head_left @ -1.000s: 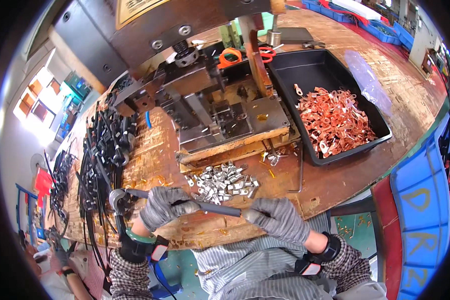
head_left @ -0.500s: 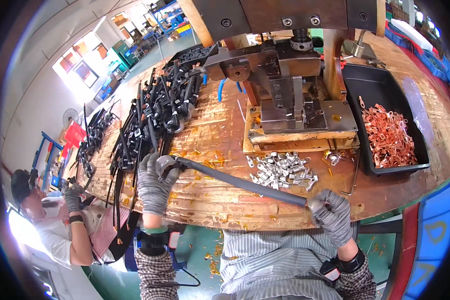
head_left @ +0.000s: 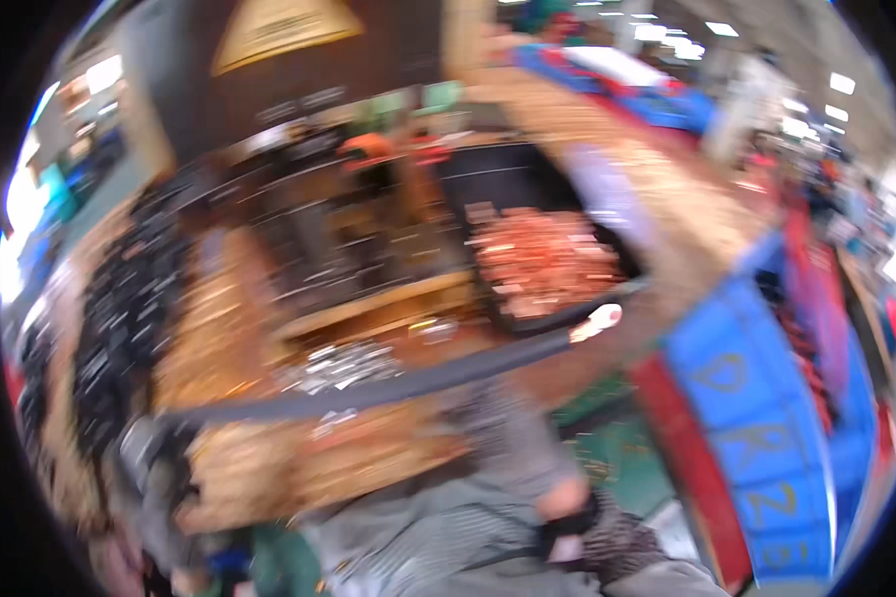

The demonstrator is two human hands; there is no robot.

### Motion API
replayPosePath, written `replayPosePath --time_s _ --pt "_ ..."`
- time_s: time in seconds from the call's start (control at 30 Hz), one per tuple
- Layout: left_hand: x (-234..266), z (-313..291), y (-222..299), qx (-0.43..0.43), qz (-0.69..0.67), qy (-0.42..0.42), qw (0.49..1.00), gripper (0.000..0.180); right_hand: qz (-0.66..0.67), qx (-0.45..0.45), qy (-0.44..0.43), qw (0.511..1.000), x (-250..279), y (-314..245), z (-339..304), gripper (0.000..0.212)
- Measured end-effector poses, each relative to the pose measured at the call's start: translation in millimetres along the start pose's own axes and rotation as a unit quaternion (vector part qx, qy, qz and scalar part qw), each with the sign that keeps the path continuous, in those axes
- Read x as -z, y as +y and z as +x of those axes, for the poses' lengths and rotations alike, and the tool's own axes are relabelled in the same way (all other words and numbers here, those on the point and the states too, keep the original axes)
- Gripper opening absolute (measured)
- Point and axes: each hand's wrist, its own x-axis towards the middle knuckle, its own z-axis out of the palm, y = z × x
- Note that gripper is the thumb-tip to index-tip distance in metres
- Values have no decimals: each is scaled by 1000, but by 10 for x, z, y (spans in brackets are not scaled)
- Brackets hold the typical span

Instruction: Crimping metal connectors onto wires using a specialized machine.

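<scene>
Motion blurs everything in the head view. A thick dark grey cable (head_left: 398, 386) stretches across the front of the bench. Its left end is in the gloved grip of my left hand (head_left: 154, 473). At its right end, a bright copper-coloured tip (head_left: 597, 323) stands out free beside the black tray (head_left: 533, 326). Beneath the cable is my right hand (head_left: 513, 438), also gloved; its fingers are too smeared to read. A pile of silver terminals (head_left: 340, 366) lies just behind the cable, in front of a metal press (head_left: 319, 239).
Copper terminals (head_left: 543, 259) fill part of the black tray, right of the press. Bundled black cables (head_left: 129, 308) crowd the bench's left side. Blue bins (head_left: 747, 398) stand at the right, past a red edge (head_left: 687, 468).
The view has swung right and blurred. My right hand has come off the cable's right end and sits lower, exposing the copper-coloured tip. My left hand still holds the other end.
</scene>
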Motion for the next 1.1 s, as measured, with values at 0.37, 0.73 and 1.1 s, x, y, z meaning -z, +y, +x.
replayPosePath --time_s 0.37,0.73,1.1 --pt "-811 -439 1163 -139 3 -407 903 74 -625 78 0 777 487 628 -128 45" --pt "-959 -322 828 -311 -86 -413 852 45 -795 449 382 140 -2275 -3068 -1033 32" --pt "-861 -301 182 -247 27 -514 821 33 -759 -453 453 -118 -1268 -4346 -1827 27"
